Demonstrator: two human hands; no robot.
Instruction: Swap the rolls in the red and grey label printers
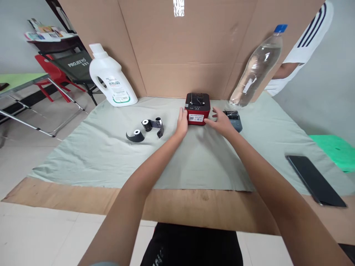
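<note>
A red and black label printer (198, 107) with a white sticker on its front sits on the cloth near the cardboard. My left hand (182, 122) lies along its left side, fingers stretched out together and pointing away from me. At the right side, my right hand (220, 122) has its thumb and fingers spread. Its thumb reaches the printer's front right corner, though I cannot tell whether it touches. A small dark grey device (235, 121) stands just behind my right hand, partly hidden by it. Several small black paper rolls (146, 125), partly unwound, are to the left.
Cardboard (188, 48) walls off the back. A white detergent bottle (111, 79) leans at the back left, a clear water bottle (256, 70) at the back right. A phone (314, 179) lies front right. A person in a white sleeve (313, 40) is behind the cardboard.
</note>
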